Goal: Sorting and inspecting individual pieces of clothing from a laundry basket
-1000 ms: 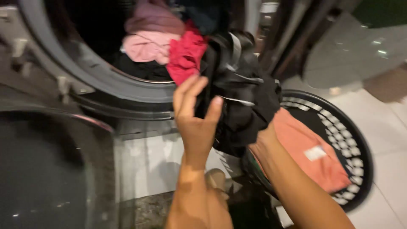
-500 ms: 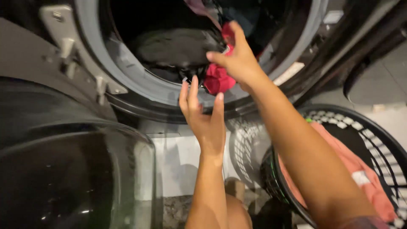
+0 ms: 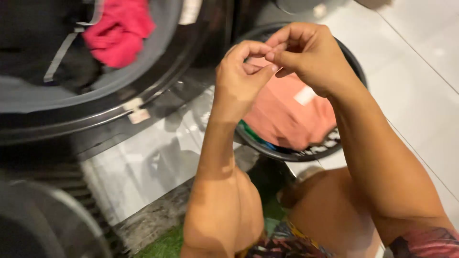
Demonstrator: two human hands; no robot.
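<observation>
Our left hand (image 3: 239, 76) and right hand (image 3: 306, 55) have come back from the washer drum (image 3: 143, 62), where the red garment (image 3: 119, 28) now lies, fingertips pinched together over the laundry basket (image 3: 356, 71) holding an orange cloth (image 3: 287, 114); whether the grip holds anything, we cannot tell.

Red garment (image 3: 117, 29) + black clothes (image 3: 38, 52) in washer drum (image 3: 158, 57); white tiled floor (image 3: 420, 71).

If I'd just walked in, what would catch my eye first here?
Two bare hands meet mid-frame, the left hand and right hand pinching fingertips together above a dark laundry basket holding a salmon-pink garment. At upper left, a bright red cloth lies in the washing machine drum.
</observation>
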